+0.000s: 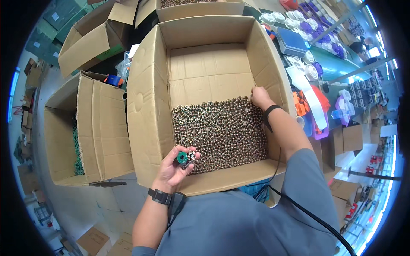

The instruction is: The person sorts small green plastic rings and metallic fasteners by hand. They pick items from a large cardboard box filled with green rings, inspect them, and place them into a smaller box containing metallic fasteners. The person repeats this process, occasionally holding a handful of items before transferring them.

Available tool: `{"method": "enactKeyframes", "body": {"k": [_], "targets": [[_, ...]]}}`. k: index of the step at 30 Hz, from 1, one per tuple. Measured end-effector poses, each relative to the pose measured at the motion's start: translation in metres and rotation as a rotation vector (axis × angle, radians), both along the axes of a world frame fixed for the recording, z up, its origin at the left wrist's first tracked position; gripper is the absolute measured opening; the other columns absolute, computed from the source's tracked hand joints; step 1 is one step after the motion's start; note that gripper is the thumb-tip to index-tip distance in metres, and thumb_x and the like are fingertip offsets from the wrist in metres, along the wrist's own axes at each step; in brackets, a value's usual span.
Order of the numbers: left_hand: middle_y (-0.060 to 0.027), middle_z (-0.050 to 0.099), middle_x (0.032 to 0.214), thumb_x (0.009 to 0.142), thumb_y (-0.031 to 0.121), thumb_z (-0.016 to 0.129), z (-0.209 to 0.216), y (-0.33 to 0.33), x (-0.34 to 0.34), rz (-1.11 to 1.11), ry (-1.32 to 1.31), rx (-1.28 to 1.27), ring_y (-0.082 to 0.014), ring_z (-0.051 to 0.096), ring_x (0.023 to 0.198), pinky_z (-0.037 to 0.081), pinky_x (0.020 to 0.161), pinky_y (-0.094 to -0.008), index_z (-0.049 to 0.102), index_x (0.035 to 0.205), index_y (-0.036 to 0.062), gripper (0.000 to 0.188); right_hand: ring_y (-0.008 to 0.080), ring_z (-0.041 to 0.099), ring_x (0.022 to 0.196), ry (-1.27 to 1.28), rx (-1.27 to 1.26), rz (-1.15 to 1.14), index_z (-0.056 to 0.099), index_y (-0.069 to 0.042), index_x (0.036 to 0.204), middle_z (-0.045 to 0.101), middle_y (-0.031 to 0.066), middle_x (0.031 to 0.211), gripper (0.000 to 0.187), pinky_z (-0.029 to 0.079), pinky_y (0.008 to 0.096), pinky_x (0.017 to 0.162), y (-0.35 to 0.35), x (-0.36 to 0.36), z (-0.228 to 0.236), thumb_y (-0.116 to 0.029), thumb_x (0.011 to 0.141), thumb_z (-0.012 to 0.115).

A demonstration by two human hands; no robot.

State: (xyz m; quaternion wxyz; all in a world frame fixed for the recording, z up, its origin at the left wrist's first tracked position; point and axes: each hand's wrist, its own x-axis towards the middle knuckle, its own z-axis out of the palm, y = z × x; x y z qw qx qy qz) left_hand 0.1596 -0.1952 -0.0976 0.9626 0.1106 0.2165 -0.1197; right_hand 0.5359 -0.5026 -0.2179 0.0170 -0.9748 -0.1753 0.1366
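Observation:
In front of me stands a large open cardboard box [211,79]. Its near part is covered with closely packed rows of small round metal parts [222,136], brown and silver, with openings in their middles. My left hand [173,168] is over the near left corner of the box, palm up. Its fingers are closed round a green ring-shaped part [182,157] and a silver round part of the same sort as those in the box. My right hand [260,97] reaches to the far right end of the rows, by the box wall. Its fingers are bent together; what they hold is hidden.
A smaller cardboard box [104,128] with green parts stands at the left. More open boxes [92,47] lie beyond. At the right, a bench carries white and purple parts, a blue case [292,41] and orange pieces [301,104]. A black cable [311,215] runs beside my right arm.

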Motion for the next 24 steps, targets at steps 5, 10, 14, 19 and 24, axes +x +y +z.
{"method": "enactKeyframes", "body": {"k": [5,10,14,19,24], "targets": [[-0.0193,0.057,0.13,0.101,0.018,0.055,0.012,0.002,0.001,-0.001,-0.019,0.036,-0.0403,0.057,0.123,0.062,0.089,-0.0459,0.059,0.118,0.004,0.022,0.0401,0.07,0.097,0.149,-0.155,0.103,0.076,0.0,0.09,0.072,0.0245,0.101,0.02,0.057,0.046,0.084,0.012,-0.002,0.004,-0.014,0.08,0.065],[-0.0196,0.058,0.127,0.101,0.016,0.055,-0.004,-0.005,0.004,-0.004,0.033,0.054,-0.0407,0.057,0.12,0.062,0.09,-0.0476,0.056,0.123,0.0047,0.025,0.0368,0.07,0.094,0.174,0.223,0.061,0.073,-0.004,0.105,0.072,0.0218,0.101,0.027,0.055,0.0479,0.083,0.02,-0.038,0.024,-0.021,0.085,0.066],[-0.0159,0.065,0.114,0.103,0.036,0.057,0.019,-0.007,0.008,-0.08,0.09,0.188,-0.0257,0.061,0.099,0.056,0.086,-0.0341,0.061,0.125,0.0003,0.042,0.0364,0.066,0.107,0.337,0.917,0.417,0.065,-0.003,0.123,0.069,0.0215,0.114,0.046,0.052,0.0434,0.094,0.092,-0.135,0.118,-0.025,0.084,0.074],[-0.0048,0.066,0.117,0.103,0.042,0.056,0.011,-0.009,0.027,-0.399,0.16,0.378,-0.0179,0.059,0.101,0.049,0.087,-0.0284,0.062,0.128,0.0107,0.041,0.0351,0.061,0.109,0.217,0.931,0.557,0.066,-0.005,0.114,0.066,0.0143,0.11,0.049,0.05,0.0456,0.095,0.087,-0.234,0.2,-0.024,0.072,0.083],[0.0037,0.066,0.118,0.1,0.05,0.057,0.023,-0.043,0.039,-0.48,-0.014,0.585,-0.0116,0.059,0.096,0.048,0.078,-0.027,0.062,0.129,0.0172,0.044,0.0337,0.062,0.102,0.168,0.816,0.54,0.069,-0.007,0.107,0.067,0.0116,0.102,0.039,0.05,0.0471,0.09,0.068,-0.253,0.196,-0.02,0.072,0.081]]}}
